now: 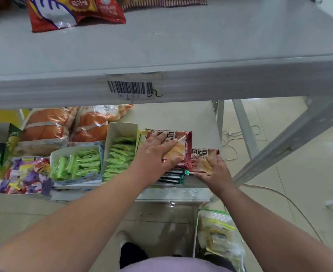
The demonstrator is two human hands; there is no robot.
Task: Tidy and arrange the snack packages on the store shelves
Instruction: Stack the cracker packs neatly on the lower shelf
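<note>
Two red cracker packs lie on the lower shelf (181, 118) near its right end. My left hand (157, 154) lies flat with straight fingers on the larger pack (181, 138), which tops a stack of green-edged packs (171, 176). My right hand (214, 171) grips the smaller red pack (201, 156) at its near edge, fingers curled over it. That pack sits right of the stack, at the shelf's front corner.
Two open cartons of green sachets (120, 152) (77, 163) stand left of the stack, then a bag of mixed sweets (24, 175) and orange bread bags (49, 124) behind. The upper shelf (181, 46) holds red snack bags (73, 10). A bag of yellow packs (218, 234) stands on the floor.
</note>
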